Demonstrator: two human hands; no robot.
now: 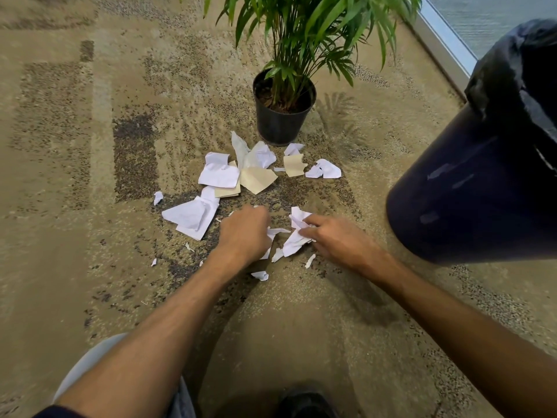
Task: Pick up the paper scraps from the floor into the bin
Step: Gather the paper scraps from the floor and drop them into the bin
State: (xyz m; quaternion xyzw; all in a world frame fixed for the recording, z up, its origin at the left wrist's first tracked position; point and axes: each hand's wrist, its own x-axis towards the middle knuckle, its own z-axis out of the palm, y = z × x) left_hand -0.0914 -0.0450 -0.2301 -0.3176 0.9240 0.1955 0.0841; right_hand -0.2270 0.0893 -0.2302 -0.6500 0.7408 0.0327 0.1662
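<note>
Both hands are down on the carpet (90, 206) among the paper scraps (241, 173); the left hand (244, 233) has its fingers curled over a white piece (275, 233), the right hand (334, 241) pinches a crumpled white scrap (297, 236) between thumb and fingers; more torn white and cream pieces lie just beyond, near a black plant pot (281, 125); the dark bin (476, 188) with its black liner stands to the right, apart from the scraps.

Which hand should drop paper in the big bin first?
The right hand, probably. It already pinches a white scrap, and the dark bin stands on its side. The left hand is farther from the bin, over other scraps.
</note>
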